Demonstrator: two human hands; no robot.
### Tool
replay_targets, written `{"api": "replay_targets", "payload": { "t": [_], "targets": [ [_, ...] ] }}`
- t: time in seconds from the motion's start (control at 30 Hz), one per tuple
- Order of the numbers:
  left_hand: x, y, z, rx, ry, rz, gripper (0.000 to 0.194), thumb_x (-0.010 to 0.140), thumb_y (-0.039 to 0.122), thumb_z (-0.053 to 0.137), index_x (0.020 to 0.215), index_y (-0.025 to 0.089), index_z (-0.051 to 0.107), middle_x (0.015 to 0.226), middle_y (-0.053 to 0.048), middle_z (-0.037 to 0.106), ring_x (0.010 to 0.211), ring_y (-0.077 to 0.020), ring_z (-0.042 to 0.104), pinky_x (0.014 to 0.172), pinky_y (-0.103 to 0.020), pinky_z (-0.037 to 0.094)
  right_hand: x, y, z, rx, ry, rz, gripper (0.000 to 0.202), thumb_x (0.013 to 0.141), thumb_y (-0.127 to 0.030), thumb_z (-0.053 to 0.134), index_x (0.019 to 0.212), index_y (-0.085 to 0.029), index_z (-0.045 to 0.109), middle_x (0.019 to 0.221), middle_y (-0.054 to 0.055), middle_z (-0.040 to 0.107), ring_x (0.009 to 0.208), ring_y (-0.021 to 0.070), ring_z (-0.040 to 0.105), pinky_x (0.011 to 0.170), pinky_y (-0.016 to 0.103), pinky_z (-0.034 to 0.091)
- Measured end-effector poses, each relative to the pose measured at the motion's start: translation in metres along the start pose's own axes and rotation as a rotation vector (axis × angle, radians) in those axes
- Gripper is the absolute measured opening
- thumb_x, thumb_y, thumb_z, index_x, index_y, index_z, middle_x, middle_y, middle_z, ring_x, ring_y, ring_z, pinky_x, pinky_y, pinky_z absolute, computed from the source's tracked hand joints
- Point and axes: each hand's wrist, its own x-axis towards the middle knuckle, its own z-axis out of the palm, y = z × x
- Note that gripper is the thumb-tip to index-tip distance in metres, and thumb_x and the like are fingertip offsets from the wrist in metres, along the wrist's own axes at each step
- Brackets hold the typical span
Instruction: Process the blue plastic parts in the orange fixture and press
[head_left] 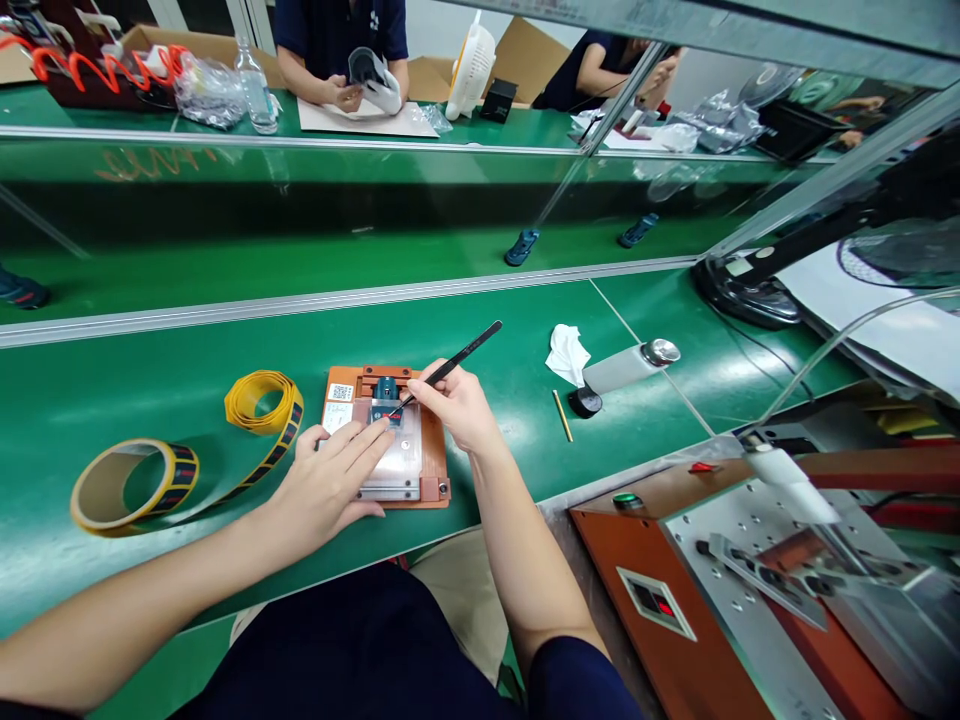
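Note:
My right hand (459,402) grips a pair of black tweezers (474,345), whose tip points down at a dark blue part (386,390) with a lettered label (387,416). That part sits in an orange fixture (435,440) with a clear plate (394,470) on it. My left hand (334,475) lies over the fixture's left side, fingers stretched out, fingertips beside the label. To the left stands a roll of labels (186,470) on a yellow-edged strip, which runs to a second yellow coil (259,400). Whether the tweezers touch the label is too small to tell.
Right of the fixture lie a crumpled tissue (568,352), a thin brass-coloured rod (562,416) and a white bottle (621,368) with a black cap. An orange machine (637,590) stands at the lower right. Behind the clear partition, people work at another bench.

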Motion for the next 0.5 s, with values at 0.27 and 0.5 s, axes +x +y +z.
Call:
{"api": "replay_targets", "payload": {
  "t": [0.27, 0.5],
  "targets": [
    [0.008, -0.002, -0.001, -0.070, 0.003, 0.022, 0.093, 0.078, 0.050, 0.083, 0.154, 0.017, 0.042, 0.145, -0.019, 0.059, 0.126, -0.0386, 0.057, 0.107, -0.053, 0.033, 0.003, -0.008, 0.001, 0.168, 0.205, -0.049, 0.039, 0.081, -0.055, 0.077, 0.089, -0.022, 0.059, 0.081, 0.003, 0.074, 0.083, 0.0209, 0.074, 0.082, 0.036, 0.058],
    [0.025, -0.018, 0.006, -0.283, 0.151, -0.273, 0.088, 0.087, 0.051, 0.072, 0.159, 0.022, 0.029, 0.140, -0.018, 0.058, 0.125, -0.0362, 0.055, 0.100, -0.054, 0.048, -0.031, -0.001, -0.043, -0.298, 0.572, -0.125, 0.031, 0.093, -0.055, 0.059, 0.096, -0.024, 0.057, 0.074, -0.001, 0.064, 0.069, 0.0194, 0.065, 0.069, 0.032, 0.052]
  ]
}}
